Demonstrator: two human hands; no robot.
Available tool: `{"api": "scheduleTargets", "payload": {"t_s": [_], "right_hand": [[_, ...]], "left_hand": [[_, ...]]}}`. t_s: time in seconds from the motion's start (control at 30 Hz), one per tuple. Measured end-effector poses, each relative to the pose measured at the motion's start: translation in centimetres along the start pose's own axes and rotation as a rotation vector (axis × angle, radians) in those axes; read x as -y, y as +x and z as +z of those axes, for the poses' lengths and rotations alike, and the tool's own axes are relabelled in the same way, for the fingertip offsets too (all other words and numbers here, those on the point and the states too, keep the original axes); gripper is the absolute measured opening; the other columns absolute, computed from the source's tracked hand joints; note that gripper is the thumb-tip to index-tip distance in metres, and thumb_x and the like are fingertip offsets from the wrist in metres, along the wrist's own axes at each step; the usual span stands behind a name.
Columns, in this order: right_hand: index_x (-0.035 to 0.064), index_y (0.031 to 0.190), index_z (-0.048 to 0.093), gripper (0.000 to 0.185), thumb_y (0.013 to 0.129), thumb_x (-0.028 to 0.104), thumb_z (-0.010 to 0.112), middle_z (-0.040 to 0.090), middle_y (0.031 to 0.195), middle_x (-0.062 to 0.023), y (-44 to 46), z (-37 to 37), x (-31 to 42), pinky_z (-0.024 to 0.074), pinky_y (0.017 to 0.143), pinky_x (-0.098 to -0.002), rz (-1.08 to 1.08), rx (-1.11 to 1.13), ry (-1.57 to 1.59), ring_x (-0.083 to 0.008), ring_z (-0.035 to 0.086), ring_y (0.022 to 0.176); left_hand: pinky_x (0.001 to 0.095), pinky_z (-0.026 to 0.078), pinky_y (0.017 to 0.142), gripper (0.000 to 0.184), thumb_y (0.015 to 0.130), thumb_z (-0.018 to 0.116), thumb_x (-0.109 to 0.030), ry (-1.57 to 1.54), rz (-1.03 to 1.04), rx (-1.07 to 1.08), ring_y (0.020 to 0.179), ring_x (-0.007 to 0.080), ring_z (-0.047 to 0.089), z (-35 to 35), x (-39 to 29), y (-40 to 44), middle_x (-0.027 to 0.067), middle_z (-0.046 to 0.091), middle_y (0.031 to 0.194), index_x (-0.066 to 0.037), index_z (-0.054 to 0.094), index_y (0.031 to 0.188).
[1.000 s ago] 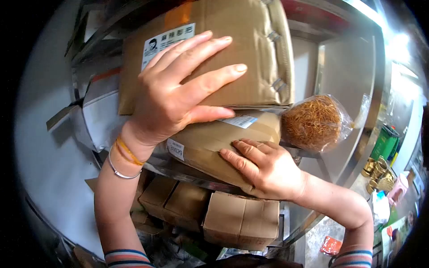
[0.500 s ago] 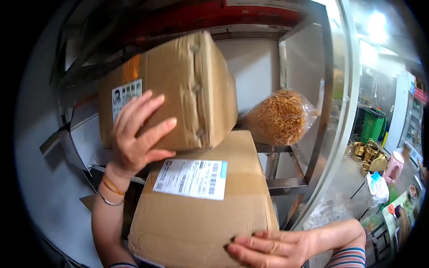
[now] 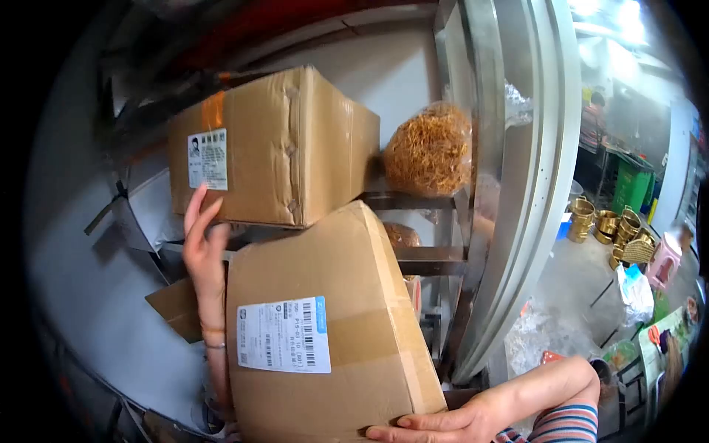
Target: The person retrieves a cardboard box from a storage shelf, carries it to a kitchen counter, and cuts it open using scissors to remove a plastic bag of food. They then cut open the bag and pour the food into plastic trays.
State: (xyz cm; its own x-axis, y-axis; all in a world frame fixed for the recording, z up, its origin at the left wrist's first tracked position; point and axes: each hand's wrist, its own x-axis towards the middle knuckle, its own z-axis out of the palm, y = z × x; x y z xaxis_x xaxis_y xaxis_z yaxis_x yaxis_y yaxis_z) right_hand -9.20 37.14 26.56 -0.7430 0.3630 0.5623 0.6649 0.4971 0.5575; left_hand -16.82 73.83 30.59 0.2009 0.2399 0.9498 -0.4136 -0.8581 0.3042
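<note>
A large cardboard box (image 3: 317,266) with a white shipping label stands tilted in front of me, its labelled face turned towards me. Against its lower right corner rests my right hand (image 3: 461,422), fingers stretched flat along the face. My left hand (image 3: 205,240) is raised at the box's left edge, fingers apart and slightly blurred. Its fingertips reach the lower front of a second cardboard box (image 3: 255,155), just below that box's white label. This second box sits higher up, behind the first, with orange tape on its left part. The left forearm is partly hidden behind the nearer box.
A clear bag of orange-brown dried strands (image 3: 428,151) sits right of the upper box. Metal shelf bars (image 3: 432,261) run behind, beside a pale door frame (image 3: 535,162). Beyond it are brass-coloured pots (image 3: 628,225), a green bin (image 3: 631,188) and a pink stool (image 3: 666,258).
The nearer box has tipped up, showing more of its labelled face. My left hand has slid down and left off the upper box's front. The view has shifted, showing more of the room at right.
</note>
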Motion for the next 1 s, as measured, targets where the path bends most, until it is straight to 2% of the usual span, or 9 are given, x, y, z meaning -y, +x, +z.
{"api": "scheduleTargets", "payload": {"t_s": [0.1,0.3,0.43,0.53,0.63,0.67,0.73,0.93,1.0], "right_hand": [[0.0071,0.110,0.061,0.032,0.093,0.030,0.047,0.059,0.121,-0.0106,-0.7,-0.3,-0.2,0.0418,0.097,-0.0394,-0.018,-0.007,0.029,-0.0297,0.058,0.114],[0.0101,0.117,0.058,0.036,0.090,0.033,0.053,0.056,0.127,-0.0106,-2.9,1.3,-2.4,0.0382,0.101,-0.0463,-0.198,-0.043,0.124,-0.0260,0.052,0.121],[0.0198,0.122,0.059,0.034,0.089,0.027,0.051,0.052,0.127,-0.0208,-5.2,4.4,-0.8,0.0352,0.103,-0.0524,0.213,-0.296,0.187,-0.0280,0.047,0.124],[0.0209,0.137,0.045,0.068,0.080,0.051,0.065,0.019,0.149,-0.0262,-7.4,6.2,0.8,0.0202,0.108,-0.0546,0.582,-0.338,0.781,-0.0508,0.024,0.133],[0.0072,0.147,0.016,0.104,0.072,0.050,0.074,0.011,0.147,-0.0321,-8.1,5.8,1.1,0.0211,0.108,-0.0519,0.560,-0.166,0.894,-0.0477,0.016,0.138],[0.0072,0.147,0.016,0.104,0.072,0.050,0.074,0.011,0.147,-0.0321,-7.8,5.6,1.8,0.0211,0.108,-0.0519,0.562,-0.175,0.901,-0.0477,0.016,0.138],[0.0138,0.131,0.051,0.066,0.082,0.058,0.057,0.026,0.145,-0.0305,-7.2,4.8,2.9,0.0181,0.106,-0.0645,0.701,-0.387,1.003,-0.0470,0.019,0.137],[0.0180,0.135,0.049,0.066,0.084,0.061,0.052,0.016,0.146,-0.0358,-9.0,3.7,2.4,0.0111,0.107,-0.0640,0.341,-0.219,0.844,-0.0520,0.011,0.137],[0.0188,0.135,0.050,0.065,0.086,0.062,0.047,0.013,0.148,-0.0342,-8.5,5.7,2.9,0.0099,0.108,-0.0622,0.229,-0.458,0.717,-0.0516,0.009,0.137]], "left_hand": [[0.0369,0.027,0.110,0.043,0.097,0.045,-0.019,-0.195,-0.378,-0.472,0.134,0.0231,0.032,1.4,-0.5,-4.2,0.0122,0.029,0.148,-0.002,0.040,0.136],[0.0368,0.027,0.109,0.048,0.097,0.042,-0.028,-0.648,-0.707,-0.335,0.131,0.0237,0.035,3.8,-4.3,-12.9,0.0115,0.035,0.143,-0.004,0.036,0.139],[0.0372,0.028,0.108,0.050,0.096,0.043,-0.030,-0.627,-0.794,-0.382,0.130,0.0239,0.036,2.8,-5.5,-17.3,0.0115,0.037,0.142,-0.004,0.037,0.138],[0.0376,0.029,0.107,0.051,0.095,0.044,-0.032,-0.587,-0.832,-0.423,0.129,0.0240,0.037,1.8,-6.7,-20.0,0.0114,0.038,0.141,-0.004,0.038,0.138],[0.0379,0.030,0.106,0.052,0.095,0.045,-0.033,-0.522,-0.847,-0.432,0.128,0.0241,0.038,1.4,-8.0,-21.6,0.0114,0.039,0.140,-0.004,0.038,0.137],[0.0380,0.030,0.106,0.052,0.094,0.045,-0.034,-0.501,-0.847,-0.436,0.127,0.0241,0.038,1.2,-8.4,-21.9,0.0114,0.039,0.139,-0.004,0.039,0.137],[0.0382,0.031,0.105,0.053,0.094,0.045,-0.035,-0.478,-0.845,-0.431,0.127,0.0242,0.039,1.2,-9.3,-22.3,0.0114,0.040,0.139,-0.004,0.039,0.137],[0.0388,0.032,0.104,0.055,0.092,0.047,-0.038,-0.417,-0.828,-0.385,0.125,0.0244,0.041,2.2,-9.7,-21.7,0.0113,0.042,0.136,-0.004,0.040,0.135],[0.0390,0.033,0.103,0.056,0.092,0.047,-0.040,-0.395,-0.819,-0.351,0.124,0.0244,0.041,2.9,-9.2,-21.0,0.0113,0.043,0.136,-0.005,0.041,0.135]]}}
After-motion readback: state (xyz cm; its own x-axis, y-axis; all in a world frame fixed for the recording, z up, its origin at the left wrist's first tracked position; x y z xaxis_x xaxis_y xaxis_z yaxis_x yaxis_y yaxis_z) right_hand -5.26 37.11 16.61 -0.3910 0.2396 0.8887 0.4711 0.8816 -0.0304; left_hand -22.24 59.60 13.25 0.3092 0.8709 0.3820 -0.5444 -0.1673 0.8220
